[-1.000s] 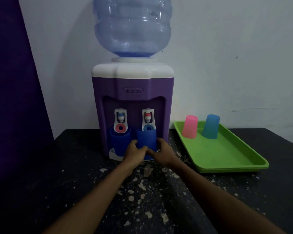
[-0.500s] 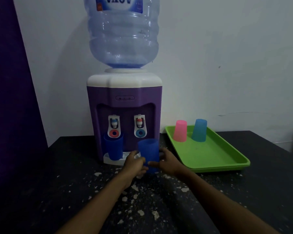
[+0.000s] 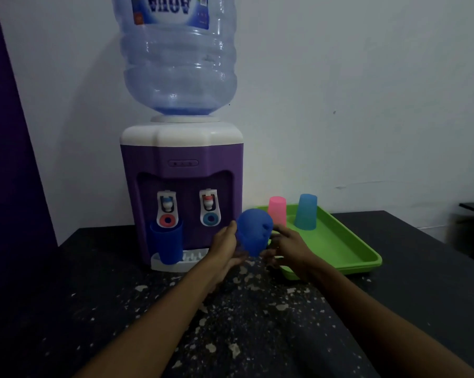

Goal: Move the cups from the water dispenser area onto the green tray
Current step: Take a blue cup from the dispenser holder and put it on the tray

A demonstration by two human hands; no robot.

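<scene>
Both my hands hold a dark blue cup (image 3: 253, 231) in the air, tilted, just right of the purple water dispenser (image 3: 182, 192). My left hand (image 3: 226, 248) presses its left side and my right hand (image 3: 286, 248) its right side. A second dark blue cup (image 3: 167, 245) stands upright on the drip tray under the left tap. The green tray (image 3: 336, 246) lies to the right of the dispenser. On its far end stand a pink cup (image 3: 277, 211) and a light blue cup (image 3: 306, 211), both upside down.
A big water bottle (image 3: 178, 55) sits on top of the dispenser. The dark countertop (image 3: 244, 323) is speckled with white flecks. A white wall runs behind, and a purple panel (image 3: 6, 159) stands at the left.
The dark blue cup has come away from under the right tap, moved right toward the tray and tipped over in both hands. The view has shifted upward.
</scene>
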